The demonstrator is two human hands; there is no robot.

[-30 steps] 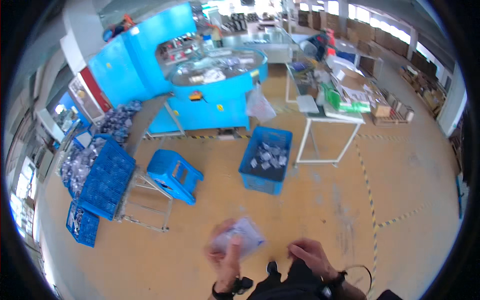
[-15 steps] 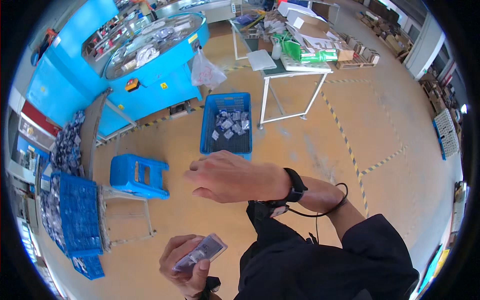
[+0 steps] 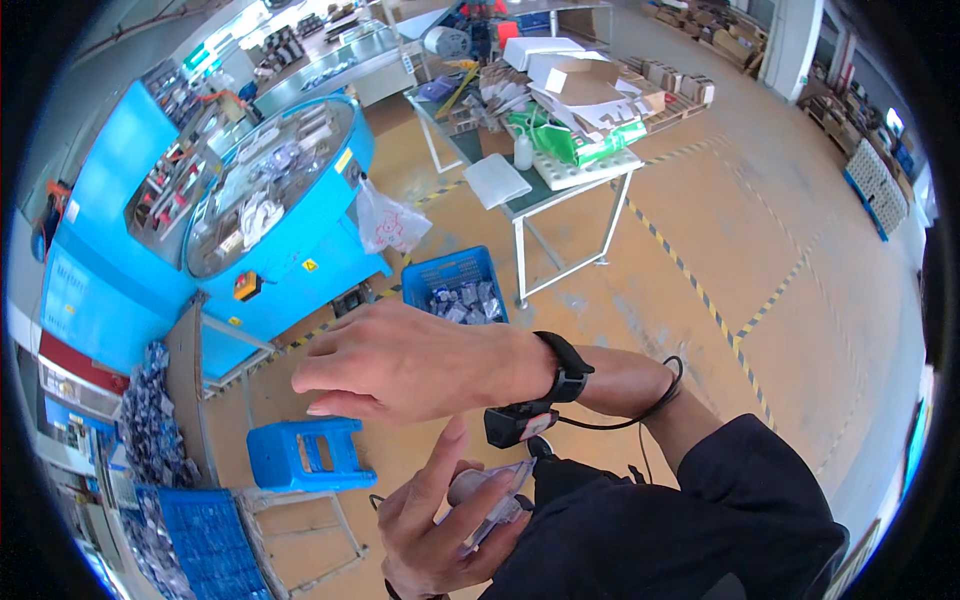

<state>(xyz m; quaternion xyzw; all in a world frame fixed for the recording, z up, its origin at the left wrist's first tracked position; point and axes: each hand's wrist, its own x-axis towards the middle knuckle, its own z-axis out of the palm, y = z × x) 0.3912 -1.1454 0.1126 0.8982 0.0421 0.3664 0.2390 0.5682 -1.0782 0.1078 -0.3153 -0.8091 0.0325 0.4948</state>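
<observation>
My left hand [image 3: 440,530] is low in the middle, closed around a clear plastic pack [image 3: 505,510] with something pale inside it. Its forefinger points up, while the other fingers wrap the pack. Above it, my right hand [image 3: 405,365] is held palm down with the fingers loosely bent and the thumb a little apart; no object shows in it. Its wrist carries a black watch [image 3: 565,365] and a small black device [image 3: 515,425] with a cable. Behind the right hand, a blue plastic crate [image 3: 455,268] on the floor holds several small clear packs [image 3: 465,302].
A blue stool [image 3: 300,455] stands at the left, near a blue crate [image 3: 205,535] full of packs. Further back is a blue round-topped machine [image 3: 290,235] with a hanging plastic bag [image 3: 388,220]. A cluttered table [image 3: 525,205] stands beyond the floor crate.
My left hand has moved right and up with the pack, closer to my body, and its forefinger has straightened. My right hand has shifted left. The view has turned, so the crate appears lower.
</observation>
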